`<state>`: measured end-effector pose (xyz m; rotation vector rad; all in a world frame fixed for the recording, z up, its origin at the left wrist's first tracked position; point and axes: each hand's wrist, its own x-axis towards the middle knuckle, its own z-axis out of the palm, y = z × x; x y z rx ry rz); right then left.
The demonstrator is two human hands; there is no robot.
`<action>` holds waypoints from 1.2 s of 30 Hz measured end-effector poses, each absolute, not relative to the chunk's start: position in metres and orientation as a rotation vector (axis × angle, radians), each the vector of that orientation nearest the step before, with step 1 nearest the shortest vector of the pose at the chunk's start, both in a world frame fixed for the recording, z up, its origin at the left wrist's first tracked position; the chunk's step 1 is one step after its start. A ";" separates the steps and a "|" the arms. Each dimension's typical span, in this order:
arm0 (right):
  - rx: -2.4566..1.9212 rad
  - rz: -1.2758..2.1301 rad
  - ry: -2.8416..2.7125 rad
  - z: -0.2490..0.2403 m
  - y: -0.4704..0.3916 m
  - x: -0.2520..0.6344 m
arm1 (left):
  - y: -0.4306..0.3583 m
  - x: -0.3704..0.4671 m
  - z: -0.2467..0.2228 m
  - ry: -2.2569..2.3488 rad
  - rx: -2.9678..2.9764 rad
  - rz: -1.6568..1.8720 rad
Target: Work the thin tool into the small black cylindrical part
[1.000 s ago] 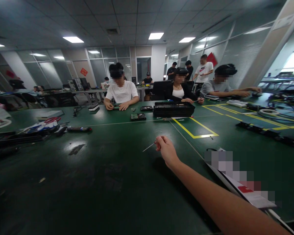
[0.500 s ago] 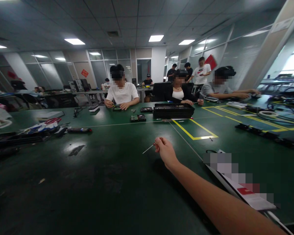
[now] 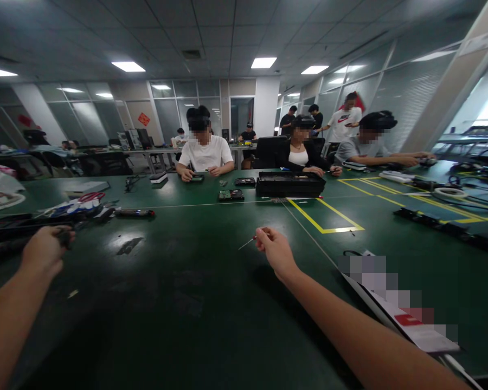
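The right hand (image 3: 277,250) is pinched closed on a slim screwdriver (image 3: 247,243), whose shaft points to eight o'clock, over the green table (image 3: 166,336). At nine o'clock from it, the left hand (image 3: 44,252) is curled around a small dark object (image 3: 66,237) – too blurred to name exactly. A long black case (image 3: 290,187) stands at twelve o'clock, well apart.

A long black box (image 3: 290,187) stands near yellow tape (image 3: 344,230).
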<state>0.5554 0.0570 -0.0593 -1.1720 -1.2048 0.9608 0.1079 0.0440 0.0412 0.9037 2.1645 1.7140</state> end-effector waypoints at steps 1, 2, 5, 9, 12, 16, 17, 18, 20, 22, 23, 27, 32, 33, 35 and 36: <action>-1.158 0.978 -1.194 -0.060 0.057 0.555 | 0.054 0.115 0.038 2.096 0.873 1.708; -1.142 0.999 -1.178 -0.060 0.057 0.555 | 0.063 0.126 0.035 2.007 0.879 1.697; -1.097 1.050 -1.148 -0.059 0.056 0.554 | 0.086 0.173 0.024 1.763 1.047 1.589; -1.154 0.977 -1.250 -0.055 0.054 0.554 | 0.091 0.252 0.000 1.640 1.257 1.382; -1.188 0.878 -1.280 -0.052 0.053 0.556 | 0.080 0.304 -0.018 1.550 1.602 1.144; -1.204 0.810 -1.253 -0.052 0.052 0.559 | 0.065 0.345 -0.039 1.369 1.788 1.055; -1.206 0.804 -1.249 -0.052 0.051 0.559 | 0.062 0.350 -0.044 1.342 1.813 1.059; -1.204 0.802 -1.246 -0.052 0.051 0.560 | 0.060 0.352 -0.049 1.322 1.829 1.055; -1.194 0.803 -1.241 -0.052 0.050 0.559 | 0.057 0.353 -0.058 1.291 1.866 1.008; -1.174 0.814 -1.233 -0.051 0.050 0.559 | 0.056 0.350 -0.066 1.262 1.917 0.948; -1.156 0.827 -1.220 -0.050 0.049 0.558 | 0.055 0.349 -0.068 1.255 1.941 0.938; -0.995 0.935 -1.123 -0.045 0.047 0.557 | 0.057 0.345 -0.073 1.269 1.942 0.990; -0.909 1.041 -1.153 -0.043 0.045 0.555 | 0.058 0.345 -0.073 1.280 1.931 1.027; -0.922 1.034 -1.186 -0.043 0.044 0.554 | 0.057 0.346 -0.073 1.280 1.939 1.029; -0.956 1.007 -1.248 -0.044 0.044 0.553 | 0.056 0.346 -0.072 1.279 1.957 1.027; -0.970 0.993 -1.273 -0.045 0.043 0.552 | 0.056 0.346 -0.072 1.277 1.966 1.023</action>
